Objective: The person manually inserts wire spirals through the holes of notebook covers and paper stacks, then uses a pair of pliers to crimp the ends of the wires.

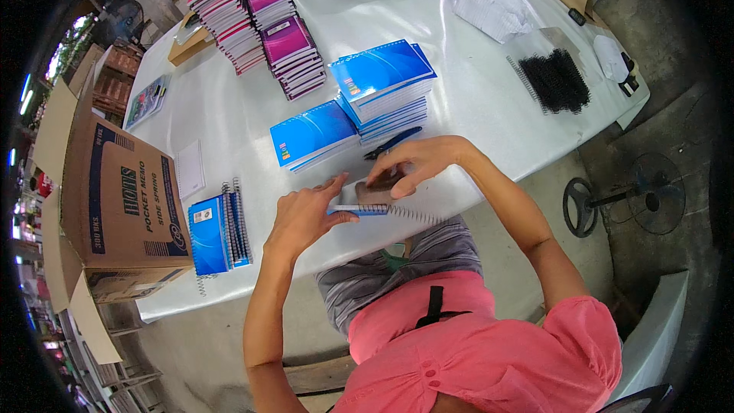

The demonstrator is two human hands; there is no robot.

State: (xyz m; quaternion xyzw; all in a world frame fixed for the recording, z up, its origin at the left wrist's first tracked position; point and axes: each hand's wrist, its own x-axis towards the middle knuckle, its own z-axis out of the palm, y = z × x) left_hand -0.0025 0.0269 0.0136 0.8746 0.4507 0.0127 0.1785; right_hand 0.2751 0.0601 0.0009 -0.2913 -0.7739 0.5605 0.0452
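Observation:
Close to the table's front edge, my left hand (297, 218) grips a small notebook (358, 209) between thumb and fingers, its page edges facing me. A loose wire spiral coil (417, 216) runs through the notebook's right part and sticks out past it to the right. My right hand (424, 159) is bent over a brown flat block (372, 193) just behind the notebook, fingers and thumb closed around it; part of the block is hidden. Dark-handled pliers (394, 142) lie behind my right hand. Beyond my hands stand stacks of blue notebooks (313, 134), the right one taller.
An open cardboard box (130, 199) stands at the left, with bound blue notebooks (210, 237) beside it. Red notebooks (222, 15) and purple notebooks (290, 42) are stacked farther back. Black spiral coils (550, 80) lie in a pile at right. A fan (654, 195) stands beyond the table.

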